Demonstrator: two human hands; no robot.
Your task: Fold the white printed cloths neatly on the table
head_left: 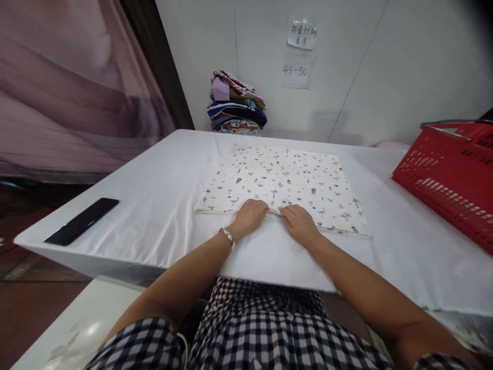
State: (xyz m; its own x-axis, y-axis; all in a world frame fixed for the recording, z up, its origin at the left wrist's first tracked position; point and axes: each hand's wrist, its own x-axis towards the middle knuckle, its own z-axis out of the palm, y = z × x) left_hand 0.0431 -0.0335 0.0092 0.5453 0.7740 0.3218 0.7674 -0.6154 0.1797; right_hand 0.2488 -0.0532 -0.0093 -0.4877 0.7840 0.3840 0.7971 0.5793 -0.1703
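Note:
A white cloth (277, 177) with small printed plants and animals lies flat on the table, folded into a wide rectangle with layered edges. At the middle of its near edge, my left hand (251, 215) is closed on the fabric, a bracelet round the wrist. Close beside it on the right, my right hand (300, 222) pinches the same edge. A short stretch of the hem shows between the two hands, slightly raised. The fingertips are partly hidden in the cloth.
A white-covered table (154, 180) carries a black phone (82, 221) at the left and a red plastic basket (450, 180) at the right. Folded fabrics (236, 105) are stacked at the back against the wall. Paper notes (298, 69) hang there. A pink curtain (77, 92) hangs left.

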